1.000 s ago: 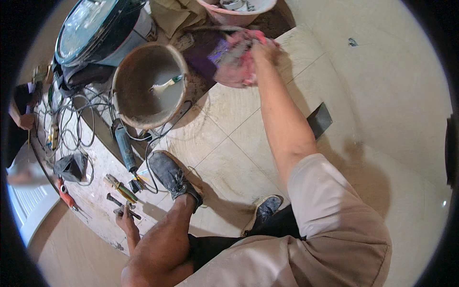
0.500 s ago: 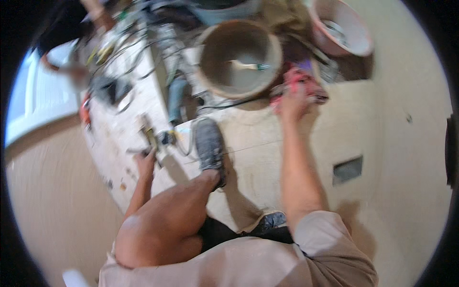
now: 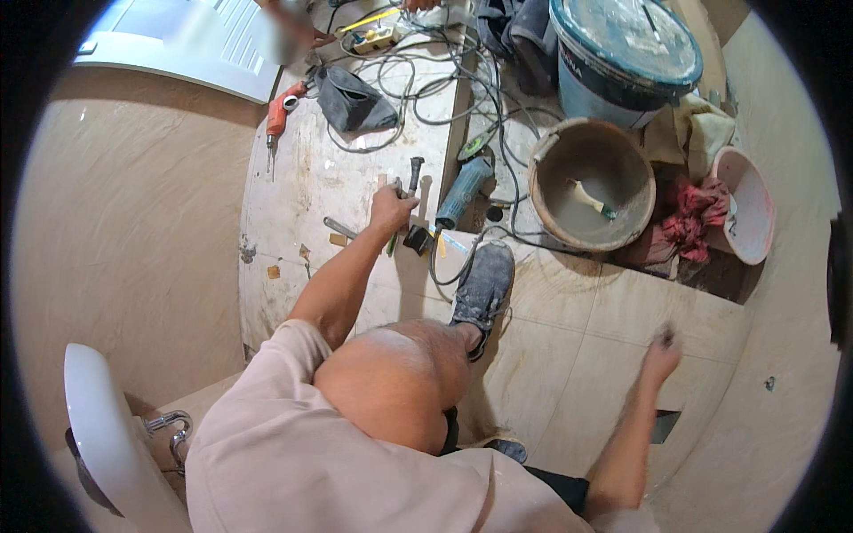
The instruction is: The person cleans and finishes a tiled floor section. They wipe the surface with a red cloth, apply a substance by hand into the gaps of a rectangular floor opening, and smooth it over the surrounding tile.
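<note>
Your left hand (image 3: 391, 210) is stretched out over the dusty floor strip and its fingers are closed around a slim tool with a green tip (image 3: 392, 242), though that tool is too small to tell what kind it is. Your right hand (image 3: 661, 354) hovers low over the beige floor tile (image 3: 569, 355); it is blurred, so you cannot tell whether it is clenched or released, and nothing shows in it.

Far beyond your left grip, and well to its right, stands the big blue-grey bucket with a smeared lid (image 3: 624, 55). Nearer, to the right of that grip, sits the brown mixing bucket (image 3: 591, 185) with a light-handled tool (image 3: 588, 199) lying inside. Right of that is a pink-rimmed basin (image 3: 745, 206) tipped on its side, with a red rag (image 3: 697, 219) bunched against it, well above your right hand.

Your grey shoe (image 3: 482, 286) rests just below and right of the left grip. A blue angle grinder (image 3: 462, 192) lies just right of that hand, with a black-headed hammer (image 3: 418, 233) between them. Black cables (image 3: 418, 80) loop beyond the grip. Further out lie a dark cloth bag (image 3: 354, 99) and, to its left, an orange drill (image 3: 279, 120). A metal rod (image 3: 340, 228) lies just left of the grip.
</note>
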Available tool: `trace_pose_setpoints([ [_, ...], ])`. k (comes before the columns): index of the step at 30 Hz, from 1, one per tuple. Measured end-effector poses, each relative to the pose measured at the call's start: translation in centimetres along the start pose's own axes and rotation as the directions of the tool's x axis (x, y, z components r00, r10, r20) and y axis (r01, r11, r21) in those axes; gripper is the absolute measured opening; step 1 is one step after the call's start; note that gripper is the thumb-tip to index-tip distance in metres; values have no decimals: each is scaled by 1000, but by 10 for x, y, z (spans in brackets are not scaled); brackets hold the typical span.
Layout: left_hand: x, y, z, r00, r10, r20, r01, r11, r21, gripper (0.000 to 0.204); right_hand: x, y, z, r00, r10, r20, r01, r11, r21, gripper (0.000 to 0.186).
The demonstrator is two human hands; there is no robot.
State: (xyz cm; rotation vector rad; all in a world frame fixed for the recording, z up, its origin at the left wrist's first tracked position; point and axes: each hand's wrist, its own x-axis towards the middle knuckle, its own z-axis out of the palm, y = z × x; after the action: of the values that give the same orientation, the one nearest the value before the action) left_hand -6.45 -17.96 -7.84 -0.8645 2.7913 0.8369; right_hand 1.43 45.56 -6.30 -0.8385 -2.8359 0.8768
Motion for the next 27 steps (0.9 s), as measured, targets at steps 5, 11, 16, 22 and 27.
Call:
trace_pose_setpoints([
  [5, 38, 15, 11, 990, -96, 104, 80, 986, 144, 27, -141, -2, -13, 890, 299, 345, -247, 951, -185, 31],
  [11, 53, 14, 9, 996, -65, 55, 47, 958, 282, 33, -151, -15, -36, 851, 339, 400, -272, 938, -216, 29],
  [16, 47, 14, -6, 990, 5, -139, 40, 948, 315, 22, -86, -5, -10, 955, 132, 265, -208, 936, 283, 18],
  [22, 22, 31, -6, 963, 51, -263, 0, 982, 188, 29, -15, -73, -74, 986, 164, 8, -148, 862, 486, 27],
  [27, 12, 56, 11, 956, 149, -253, -163, 986, -32, 18, -3, -114, -122, 908, 191, -373, 119, 737, 666, 20],
])
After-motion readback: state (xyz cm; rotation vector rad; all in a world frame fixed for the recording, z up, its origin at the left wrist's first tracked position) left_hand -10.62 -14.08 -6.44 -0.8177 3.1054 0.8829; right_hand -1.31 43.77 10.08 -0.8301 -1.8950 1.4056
